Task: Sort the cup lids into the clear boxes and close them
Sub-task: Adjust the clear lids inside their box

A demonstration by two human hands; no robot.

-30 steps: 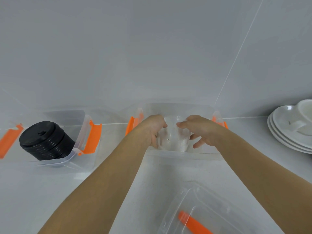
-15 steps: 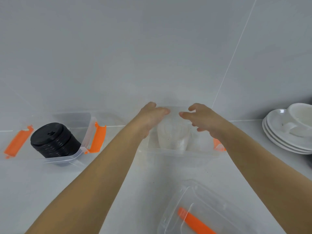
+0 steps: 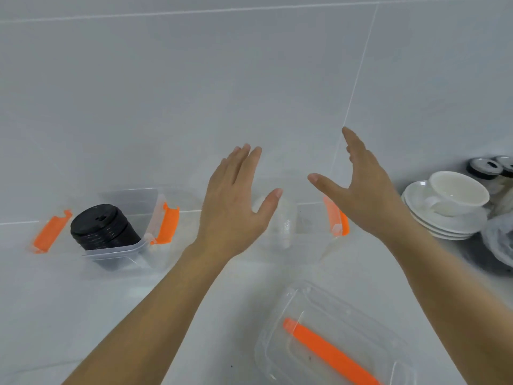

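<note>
Clear cup lids, stacked and hard to make out, standing inside the middle clear box on the counter; orange latch visible on its right end. Black cup lids, also stacked, in the left clear box, orange latches at both ends, no cover fitted. Loose box cover with orange strip lying near edge of counter, in front of the middle box. Left hand and right hand raised above the middle box, fingers spread and empty, gripping nothing. White saucers and cup at far right, well apart.

Judged step: closing the middle box. Recommended: take cover by both short ends, align corners squarely over rim, press down evenly, then snap each latch. Risk: stack protruding above rim and blocking the seal; cannot tell from this view.
</note>
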